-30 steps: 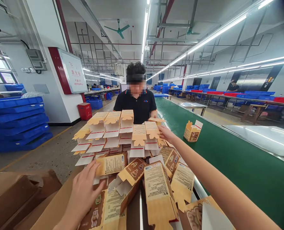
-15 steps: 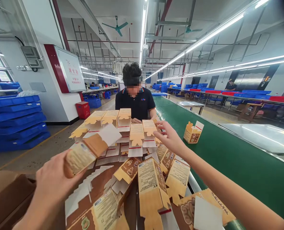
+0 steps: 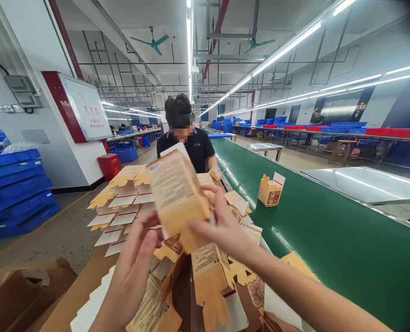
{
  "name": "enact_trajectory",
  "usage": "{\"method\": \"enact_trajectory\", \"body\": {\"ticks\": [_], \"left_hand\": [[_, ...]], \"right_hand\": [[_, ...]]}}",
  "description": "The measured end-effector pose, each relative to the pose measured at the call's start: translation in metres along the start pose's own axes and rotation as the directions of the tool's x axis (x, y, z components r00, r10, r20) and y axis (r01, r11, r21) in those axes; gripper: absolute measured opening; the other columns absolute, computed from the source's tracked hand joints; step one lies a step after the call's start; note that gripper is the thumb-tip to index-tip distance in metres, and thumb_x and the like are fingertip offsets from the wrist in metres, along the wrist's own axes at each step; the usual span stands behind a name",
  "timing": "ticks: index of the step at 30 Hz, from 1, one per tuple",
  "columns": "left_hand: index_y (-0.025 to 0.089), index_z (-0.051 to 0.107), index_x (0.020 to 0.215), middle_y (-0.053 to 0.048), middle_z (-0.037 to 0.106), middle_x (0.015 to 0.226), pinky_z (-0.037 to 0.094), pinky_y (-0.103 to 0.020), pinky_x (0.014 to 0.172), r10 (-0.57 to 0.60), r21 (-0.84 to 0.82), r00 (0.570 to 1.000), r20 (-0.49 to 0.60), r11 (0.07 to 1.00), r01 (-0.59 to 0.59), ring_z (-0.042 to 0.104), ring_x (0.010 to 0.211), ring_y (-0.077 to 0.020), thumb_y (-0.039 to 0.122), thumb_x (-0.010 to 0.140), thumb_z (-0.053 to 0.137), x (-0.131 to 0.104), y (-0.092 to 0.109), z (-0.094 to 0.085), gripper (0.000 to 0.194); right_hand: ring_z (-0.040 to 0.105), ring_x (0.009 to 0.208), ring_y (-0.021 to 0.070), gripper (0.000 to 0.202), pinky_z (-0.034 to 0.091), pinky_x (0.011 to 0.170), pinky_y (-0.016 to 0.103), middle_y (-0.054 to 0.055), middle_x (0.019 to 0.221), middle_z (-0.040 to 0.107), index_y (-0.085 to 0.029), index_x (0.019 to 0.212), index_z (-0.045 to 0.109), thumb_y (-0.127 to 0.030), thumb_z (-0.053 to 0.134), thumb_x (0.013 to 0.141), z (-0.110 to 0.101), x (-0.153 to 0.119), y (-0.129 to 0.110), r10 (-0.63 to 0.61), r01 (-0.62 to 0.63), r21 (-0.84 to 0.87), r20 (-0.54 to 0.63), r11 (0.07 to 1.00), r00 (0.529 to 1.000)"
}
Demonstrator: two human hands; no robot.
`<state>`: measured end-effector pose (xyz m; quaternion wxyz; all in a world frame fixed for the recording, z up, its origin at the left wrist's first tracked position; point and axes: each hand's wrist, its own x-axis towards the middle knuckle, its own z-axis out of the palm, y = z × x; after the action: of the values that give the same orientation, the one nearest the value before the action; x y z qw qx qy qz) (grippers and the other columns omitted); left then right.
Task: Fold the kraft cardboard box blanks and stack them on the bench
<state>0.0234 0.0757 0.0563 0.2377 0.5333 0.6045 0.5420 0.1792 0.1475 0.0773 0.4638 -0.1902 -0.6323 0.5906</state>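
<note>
Both my hands hold one tan carton (image 3: pixel 175 191) raised in front of me, its printed label side facing me and a white flap at its top. My left hand (image 3: pixel 136 263) grips its lower left edge. My right hand (image 3: pixel 222 226) grips its lower right edge. Beneath them lies a heap of unfolded and half-formed cartons (image 3: pixel 205 276). Further off, several formed cartons (image 3: pixel 122 198) stand stacked in rows with their flaps open.
A green conveyor belt (image 3: pixel 315 240) runs along the right, with one open carton (image 3: pixel 270 189) standing on it. A person in a black shirt (image 3: pixel 191 147) stands facing me beyond the stack. Blue crates (image 3: pixel 14 184) pile up at left. A brown cardboard box (image 3: pixel 21 290) sits at lower left.
My left hand picked a carton off the heap and lifted it to the centre. My right hand drew back from the far stack and took hold of the same carton.
</note>
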Motion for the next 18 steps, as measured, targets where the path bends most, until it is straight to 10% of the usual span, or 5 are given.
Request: {"method": "enact_trajectory", "body": {"ticks": [5, 10, 18], "left_hand": [[0.023, 0.058, 0.088, -0.001, 0.064, 0.083, 0.045, -0.032, 0.073, -0.049, 0.331, 0.89, 0.454, 0.936, -0.118, 0.058, 0.078, -0.0187, 0.048, 0.084, 0.042, 0.055, -0.034, 0.027, 0.03], [0.016, 0.055, 0.1, -0.008, 0.06, 0.104, 0.044, -0.038, 0.081, 0.01, 0.402, 0.936, 0.352, 0.901, -0.161, 0.057, 0.089, -0.0192, 0.034, 0.086, 0.043, 0.103, -0.066, 0.047, 0.026], [0.015, 0.048, 0.115, -0.01, 0.052, 0.123, 0.045, -0.04, 0.087, 0.039, 0.457, 0.97, 0.24, 0.877, -0.149, 0.057, 0.096, -0.0182, 0.031, 0.086, 0.05, 0.155, -0.075, 0.05, 0.033]], "right_hand": [[0.064, 0.079, 0.0177, 0.05, 0.052, 0.063, 0.028, -0.001, 0.097, 0.061, -0.03, 0.112, 0.04, -0.039, 0.067, 0.071, -0.1, 0.021, -0.006, 0.004, -0.001, 0.008, -0.469, 1.0, 0.883], [0.061, 0.065, 0.0126, 0.029, 0.047, 0.052, 0.022, -0.003, 0.084, 0.062, -0.026, 0.101, 0.042, -0.034, 0.059, 0.079, -0.166, 0.026, 0.024, 0.135, -0.133, 0.05, -0.609, 0.99, 0.782], [0.061, 0.072, 0.0132, 0.031, 0.052, 0.062, 0.029, 0.004, 0.096, 0.061, -0.016, 0.114, 0.051, -0.033, 0.054, 0.089, -0.189, 0.062, 0.079, 0.238, -0.286, 0.011, -0.586, 0.958, 0.775]]}}
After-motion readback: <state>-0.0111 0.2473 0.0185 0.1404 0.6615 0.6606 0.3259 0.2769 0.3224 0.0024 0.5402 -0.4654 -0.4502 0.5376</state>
